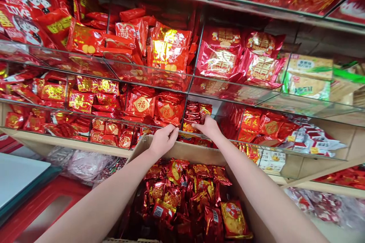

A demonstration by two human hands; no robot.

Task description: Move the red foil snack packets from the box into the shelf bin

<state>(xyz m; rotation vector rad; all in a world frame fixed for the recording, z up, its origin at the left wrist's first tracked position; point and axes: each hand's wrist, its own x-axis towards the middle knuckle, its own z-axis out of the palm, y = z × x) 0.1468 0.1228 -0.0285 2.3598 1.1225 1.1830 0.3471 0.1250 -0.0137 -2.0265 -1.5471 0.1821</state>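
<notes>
My right hand point(209, 126) reaches over the clear front strip into a shelf compartment. Its thumb and fingers close on a small red snack packet point(188, 126) at the front of a tight row. My left hand point(164, 140) is curled at the front edge of the shelf, above the box's far rim, with its fingers together and nothing visible in them. Below both forearms stands an open cardboard box point(196, 151), holding many loose red and gold snack packets point(172, 197). One packet with a cookie picture point(234, 218) lies at the box's right side.
Red packets with gold print point(141, 104) fill compartments to the left. Larger red bags point(219, 59) and green-and-white packs point(309, 76) sit one tier up. White-and-red packets point(315, 138) lie at right. A red plastic crate point(54, 209) and a pale board point(19, 176) are at lower left.
</notes>
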